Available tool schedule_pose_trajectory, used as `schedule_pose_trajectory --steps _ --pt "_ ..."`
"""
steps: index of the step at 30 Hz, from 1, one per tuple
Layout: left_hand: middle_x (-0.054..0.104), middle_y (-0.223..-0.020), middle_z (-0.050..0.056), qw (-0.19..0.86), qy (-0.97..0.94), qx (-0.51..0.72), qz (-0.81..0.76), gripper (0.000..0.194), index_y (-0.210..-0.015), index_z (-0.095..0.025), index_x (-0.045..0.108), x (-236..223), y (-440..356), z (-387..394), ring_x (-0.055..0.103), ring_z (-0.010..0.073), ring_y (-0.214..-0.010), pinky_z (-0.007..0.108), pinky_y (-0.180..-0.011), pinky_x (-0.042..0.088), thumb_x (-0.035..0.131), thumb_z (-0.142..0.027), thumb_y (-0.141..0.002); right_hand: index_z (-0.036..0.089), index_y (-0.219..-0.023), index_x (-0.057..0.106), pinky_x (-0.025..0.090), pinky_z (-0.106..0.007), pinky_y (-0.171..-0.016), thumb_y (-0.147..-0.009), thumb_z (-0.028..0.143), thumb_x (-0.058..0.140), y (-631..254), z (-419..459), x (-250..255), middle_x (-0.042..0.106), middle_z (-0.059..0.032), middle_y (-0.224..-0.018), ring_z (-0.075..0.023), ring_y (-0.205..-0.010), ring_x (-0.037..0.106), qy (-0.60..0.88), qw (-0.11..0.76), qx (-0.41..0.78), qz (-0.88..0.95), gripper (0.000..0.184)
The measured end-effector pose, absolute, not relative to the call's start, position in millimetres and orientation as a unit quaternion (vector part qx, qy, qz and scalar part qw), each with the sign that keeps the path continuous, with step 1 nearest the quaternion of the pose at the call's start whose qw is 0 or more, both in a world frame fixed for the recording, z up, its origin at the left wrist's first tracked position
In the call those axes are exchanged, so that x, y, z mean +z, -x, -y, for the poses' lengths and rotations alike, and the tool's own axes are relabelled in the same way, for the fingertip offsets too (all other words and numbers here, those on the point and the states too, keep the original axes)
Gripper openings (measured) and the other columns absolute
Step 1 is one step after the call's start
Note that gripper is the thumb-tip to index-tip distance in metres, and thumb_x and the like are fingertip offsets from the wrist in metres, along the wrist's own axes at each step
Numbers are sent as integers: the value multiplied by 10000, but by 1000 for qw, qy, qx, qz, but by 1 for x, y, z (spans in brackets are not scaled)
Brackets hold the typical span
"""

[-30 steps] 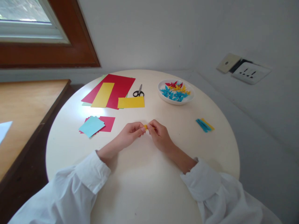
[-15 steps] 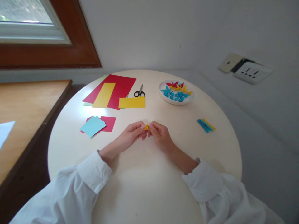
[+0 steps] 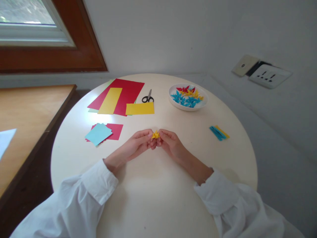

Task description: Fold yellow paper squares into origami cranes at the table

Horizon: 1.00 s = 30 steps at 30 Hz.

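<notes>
A small yellow folded paper flower [image 3: 156, 135] is pinched between my two hands above the middle of the round table. My left hand [image 3: 140, 142] grips its left side with thumb and fingers closed. From the other side, my right hand [image 3: 172, 143] holds it the same way, and the fingertips of both hands nearly meet beneath it. Its pointed petals show between the thumbs; the lower part is hidden by fingers. Beyond my hands, a white round dish [image 3: 188, 108] contains several folded paper flowers [image 3: 187, 98] in blue, yellow and red.
Black-handled scissors [image 3: 148, 98] lie beside yellow paper strips [image 3: 140, 108] and red sheets [image 3: 128, 91] at the back left. Light blue squares [image 3: 98, 133] rest on red ones at left. Narrow blue and yellow strips [image 3: 219, 133] lie at right. A wall socket [image 3: 268, 76] is on the right.
More of the yellow paper flower shows between my fingers, with its petals more spread. Both hands have shifted only slightly and keep their pinch.
</notes>
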State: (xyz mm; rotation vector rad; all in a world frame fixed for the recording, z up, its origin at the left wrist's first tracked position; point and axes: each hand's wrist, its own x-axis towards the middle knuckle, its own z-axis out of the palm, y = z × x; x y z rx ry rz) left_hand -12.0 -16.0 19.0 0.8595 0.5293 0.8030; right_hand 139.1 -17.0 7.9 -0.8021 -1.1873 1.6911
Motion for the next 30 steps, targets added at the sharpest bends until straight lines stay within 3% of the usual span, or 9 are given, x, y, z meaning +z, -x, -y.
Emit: schedule_pose_trajectory --steps 30 --pt "480 -648 13 811 -389 388 -204 187 -663 -149 561 18 13 16 473 134 -673 288 -692 369 624 -294 -765 193 -564 464 404 -302 -592 -704 482 627 -139 17 12 446 27 -575 -122 -555 443 273 450 723 448 360"
